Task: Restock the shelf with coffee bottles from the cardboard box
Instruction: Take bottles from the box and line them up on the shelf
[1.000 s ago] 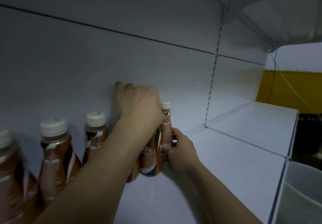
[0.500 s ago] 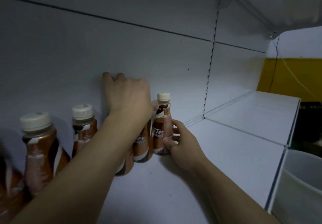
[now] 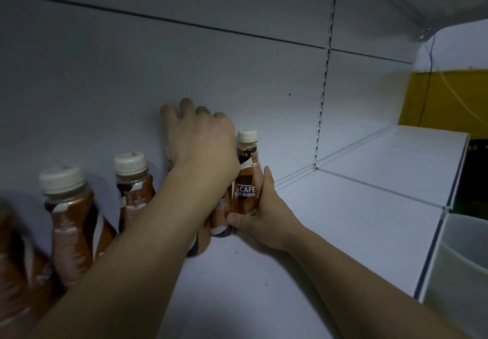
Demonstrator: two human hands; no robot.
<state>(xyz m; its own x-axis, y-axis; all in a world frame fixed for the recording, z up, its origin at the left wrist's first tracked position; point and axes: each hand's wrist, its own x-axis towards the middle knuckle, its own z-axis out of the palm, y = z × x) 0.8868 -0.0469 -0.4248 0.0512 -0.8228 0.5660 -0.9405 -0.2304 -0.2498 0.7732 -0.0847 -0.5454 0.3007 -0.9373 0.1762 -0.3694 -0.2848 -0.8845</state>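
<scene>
The right hand (image 3: 266, 214) is gripping a brown plastic coffee bottle with a cream cap (image 3: 247, 180) on the white metal shelf (image 3: 343, 220). Left of those fingers (image 3: 266, 180), the left hand (image 3: 200, 146) is covering another bottle (image 3: 220, 213). I cannot tell if it is gripping.

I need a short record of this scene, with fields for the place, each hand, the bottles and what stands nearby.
Place: white shelf with a grey back panel
Right hand: grips the rightmost bottle, which is upright with a label reading CAFE
Left hand: lies over the tops of the neighbouring bottles; its grip is hidden
Other bottles: near bottle and second bottle, both upright at the left with caps on
Nearby: white bin to the right of the shelf
</scene>
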